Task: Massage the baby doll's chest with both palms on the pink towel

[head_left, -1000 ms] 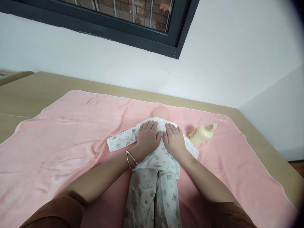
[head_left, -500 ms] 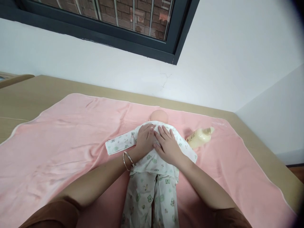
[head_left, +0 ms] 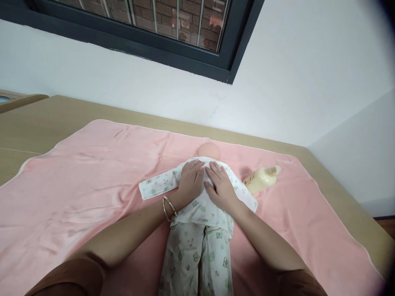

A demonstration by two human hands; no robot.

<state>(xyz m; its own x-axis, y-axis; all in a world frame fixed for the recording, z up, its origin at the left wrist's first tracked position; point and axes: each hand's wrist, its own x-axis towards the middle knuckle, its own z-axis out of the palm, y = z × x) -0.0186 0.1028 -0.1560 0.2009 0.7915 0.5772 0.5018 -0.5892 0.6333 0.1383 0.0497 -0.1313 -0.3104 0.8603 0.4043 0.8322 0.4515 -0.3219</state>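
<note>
A baby doll [head_left: 208, 151] lies stretched out with its bald head toward the wall, its face not visible. It wears a white printed top [head_left: 200, 209] and matching trousers [head_left: 185, 255]. My left hand [head_left: 191, 181] rests flat on the upper part of the top, fingers stretched toward the head. Beside it, my right hand [head_left: 221, 186] also lies on the top with its fingers extended, a small gap between the two hands. One sleeve spreads out to the left, the other slants down to the right.
Under the doll a pink blanket [head_left: 92, 172] covers most of a wooden table [head_left: 74, 107]. A pale yellow bottle [head_left: 261, 180] lies on its side near the right sleeve. Beyond the table are a white wall [head_left: 277, 82] and a dark window frame [head_left: 212, 70].
My right hand has shifted slightly, its fingers drawn closer together and its thumb a little farther from my left hand. My left hand stays on the doll's top. The view has tilted slightly.
</note>
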